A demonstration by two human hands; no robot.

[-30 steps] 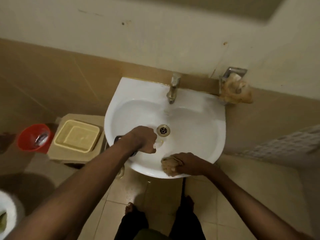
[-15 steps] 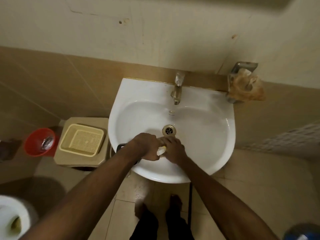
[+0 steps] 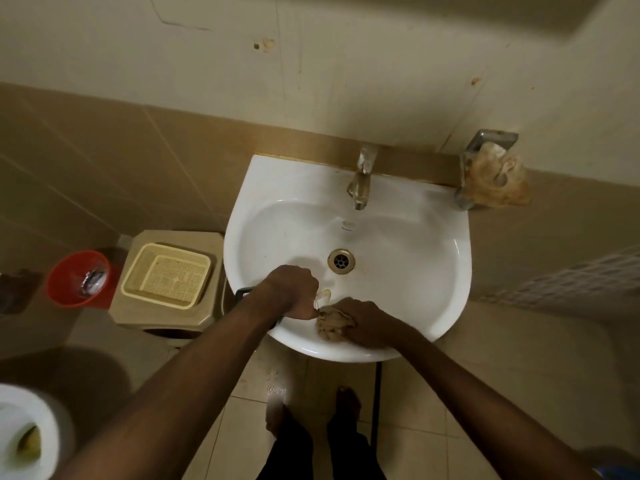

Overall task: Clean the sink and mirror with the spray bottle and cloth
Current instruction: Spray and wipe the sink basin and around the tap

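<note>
my right hand (image 3: pixel 367 322) clutches the cloth (image 3: pixel 332 323) on the sink (image 3: pixel 433 271) rim below the drain (image 3: pixel 341 260); my left hand (image 3: pixel 291 292) grips the spray bottle (image 3: pixel 320 299) beside it. i judge sink-wiping underway, mirror untouched.

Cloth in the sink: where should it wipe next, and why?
Probably slide the cloth up toward the drain. The right hand presses it on the sink near the front rim, the left hand grips the spray bottle beside it, and the basin beyond is untouched.
</note>
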